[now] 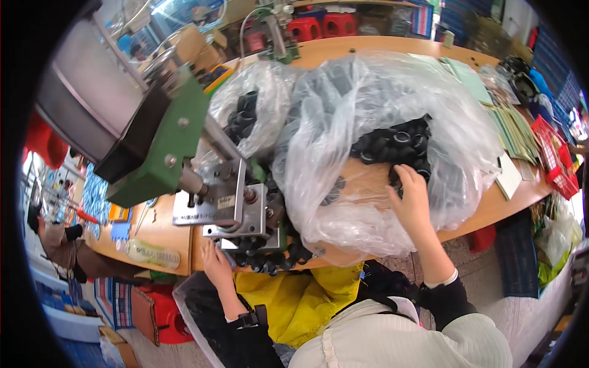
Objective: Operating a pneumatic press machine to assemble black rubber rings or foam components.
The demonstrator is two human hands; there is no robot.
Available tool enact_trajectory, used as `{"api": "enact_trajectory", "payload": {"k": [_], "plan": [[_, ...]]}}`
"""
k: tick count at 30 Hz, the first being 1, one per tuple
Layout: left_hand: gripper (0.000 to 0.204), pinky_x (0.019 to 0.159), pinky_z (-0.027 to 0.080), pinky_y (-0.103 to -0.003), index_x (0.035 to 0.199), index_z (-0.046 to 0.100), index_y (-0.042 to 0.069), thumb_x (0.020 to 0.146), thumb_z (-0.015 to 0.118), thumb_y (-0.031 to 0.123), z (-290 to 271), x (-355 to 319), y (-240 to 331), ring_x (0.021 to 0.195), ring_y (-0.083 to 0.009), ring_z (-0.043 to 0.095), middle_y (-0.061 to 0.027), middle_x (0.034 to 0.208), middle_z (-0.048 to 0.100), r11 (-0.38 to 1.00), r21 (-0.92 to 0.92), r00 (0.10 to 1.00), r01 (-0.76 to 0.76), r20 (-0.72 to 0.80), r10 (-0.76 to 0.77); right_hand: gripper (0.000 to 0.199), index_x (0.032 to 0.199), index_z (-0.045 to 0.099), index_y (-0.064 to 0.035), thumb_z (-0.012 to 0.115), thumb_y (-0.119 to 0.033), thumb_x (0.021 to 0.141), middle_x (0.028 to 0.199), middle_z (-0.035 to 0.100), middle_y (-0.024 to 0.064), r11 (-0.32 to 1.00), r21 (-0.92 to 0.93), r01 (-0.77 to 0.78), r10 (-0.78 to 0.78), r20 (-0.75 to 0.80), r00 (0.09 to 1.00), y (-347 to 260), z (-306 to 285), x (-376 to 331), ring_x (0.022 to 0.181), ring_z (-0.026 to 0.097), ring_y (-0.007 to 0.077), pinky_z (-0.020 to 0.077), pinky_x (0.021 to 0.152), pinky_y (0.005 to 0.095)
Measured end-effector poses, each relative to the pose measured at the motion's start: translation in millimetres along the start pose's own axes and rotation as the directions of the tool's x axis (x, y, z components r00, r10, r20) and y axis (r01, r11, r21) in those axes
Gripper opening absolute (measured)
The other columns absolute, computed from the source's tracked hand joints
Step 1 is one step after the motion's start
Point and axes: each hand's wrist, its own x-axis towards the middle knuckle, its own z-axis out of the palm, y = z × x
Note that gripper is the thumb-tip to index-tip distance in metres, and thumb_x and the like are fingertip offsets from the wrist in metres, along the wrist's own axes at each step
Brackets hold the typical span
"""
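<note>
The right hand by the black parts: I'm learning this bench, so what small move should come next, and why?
Probably close the right hand on one of the black parts: its thumb and fingers are at their near edge, in the opening of the clear bag; any grip is unclear.

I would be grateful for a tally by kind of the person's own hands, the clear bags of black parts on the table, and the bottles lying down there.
Own hands: 2 (left hand, right hand)
Clear bags of black parts: 2 (larger bag, smaller bag)
Lying bottle: 1
Total: 5
</note>
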Motion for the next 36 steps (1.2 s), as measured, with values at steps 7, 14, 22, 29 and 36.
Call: {"api": "enact_trajectory", "payload": {"k": [7, 14, 22, 29, 36], "plan": [[0.043, 0.105, 0.028, -0.041, 0.131, 0.044, -0.003, 0.091, 0.05, 0.011, -22.2, 19.4, 62.2, 0.124, -0.0352, 0.043, -0.0217, 0.13, 0.049, 0.894, -0.448, 0.96, 0.006, -0.248, -0.13, 0.06, 0.117, 0.057, -0.0108, 0.078, -0.013, 0.061, 0.108, 0.055, 0.0134, 0.901, -0.433, -0.026, 0.137, 0.228, 0.964, 53.0, 12.9, 32.4, 0.102, 0.049, 0.0332, 0.0423, 0.085, 0.042], [0.042, 0.091, 0.038, -0.034, 0.112, 0.049, -0.003, 0.078, 0.066, 0.014, -82.5, 64.8, 175.3, 0.1, -0.0219, 0.049, -0.0109, 0.103, 0.052, 0.653, -0.721, 0.968, 0.231, 0.105, -0.227, 0.024, 0.085, 0.065, -0.0056, 0.071, -0.009, 0.062, 0.109, 0.054, 0.019, 0.959, -0.266, -0.101, 0.14, 0.132, 0.981, 76.0, 47.7, 41.9, 0.102, 0.051, 0.0389, 0.0438, 0.085, 0.0455], [0.032, 0.065, 0.05, -0.035, 0.092, 0.064, -0.002, 0.067, 0.074, 0.017, -65.0, 83.2, 178.3, 0.073, -0.0317, 0.066, -0.0155, 0.079, 0.067, 0.703, -0.701, 0.96, -0.121, -0.264, -0.098, 0.059, 0.109, 0.063, -0.0011, 0.081, -0.03, 0.061, 0.146, 0.021, 0.0264, 0.885, -0.408, -0.226, 0.38, 0.351, 0.856, 21.8, 42.4, 10.1, 0.136, 0.016, 0.0414, 0.0193, 0.108, 0.051], [0.024, 0.067, 0.049, -0.035, 0.085, 0.065, 0.0, 0.066, 0.074, 0.012, -66.2, 85.8, 183.4, 0.075, -0.0306, 0.065, -0.0136, 0.079, 0.068, 0.655, -0.751, 0.967, -0.085, -0.221, -0.129, 0.071, 0.125, 0.047, 0.0039, 0.078, -0.018, 0.065, 0.141, 0.03, 0.0268, 0.939, -0.298, -0.173, 0.272, 0.335, 0.902, 22.8, 77.8, 14.5, 0.132, 0.026, 0.042, 0.0265, 0.107, 0.0459], [0.029, 0.068, 0.049, -0.032, 0.089, 0.066, 0.0, 0.067, 0.075, 0.016, -53.9, 87.3, 180.4, 0.074, -0.0259, 0.066, -0.0132, 0.081, 0.067, 0.686, -0.711, 0.944, -0.154, -0.31, -0.11, 0.058, 0.12, 0.05, -0.0058, 0.072, -0.004, 0.066, 0.129, 0.043, 0.0252, 0.998, -0.038, -0.047, 0.057, 0.352, 0.934, 53.1, 107.6, 29.3, 0.113, 0.046, 0.0424, 0.039, 0.095, 0.0443]]}}
